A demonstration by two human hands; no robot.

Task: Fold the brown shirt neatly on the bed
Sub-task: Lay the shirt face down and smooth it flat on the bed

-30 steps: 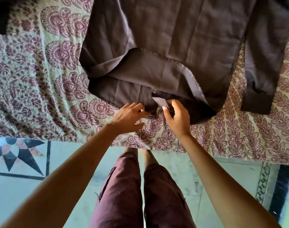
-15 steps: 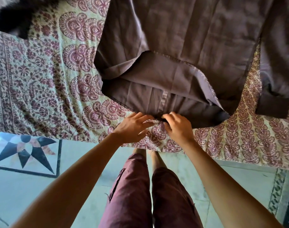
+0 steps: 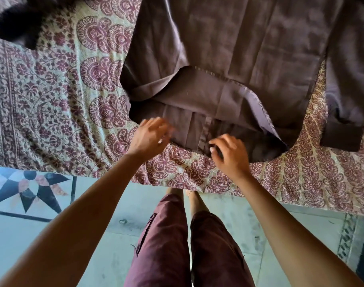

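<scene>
Your left hand (image 3: 151,137) is relaxed, its fingers loosely spread and blurred, over the near hem of the brown shirt (image 3: 249,48) where cloth meets bedspread; it grasps nothing that shows. Your right hand (image 3: 231,156) has bent fingers, their tips down at the hem just beside the pale button strip (image 3: 205,131); you cannot tell here whether they pinch the cloth or only touch it. The shirt lies spread on the bed (image 3: 52,90) with its hem toward you, a matte woven fabric creased in long lines, one lower flap turned up into a slanted fold. Its sleeve (image 3: 351,79) lies along the right and ends in a darker square cuff (image 3: 340,137). The bedspread is crinkled, cream, printed with maroon fan and flower motifs.
</scene>
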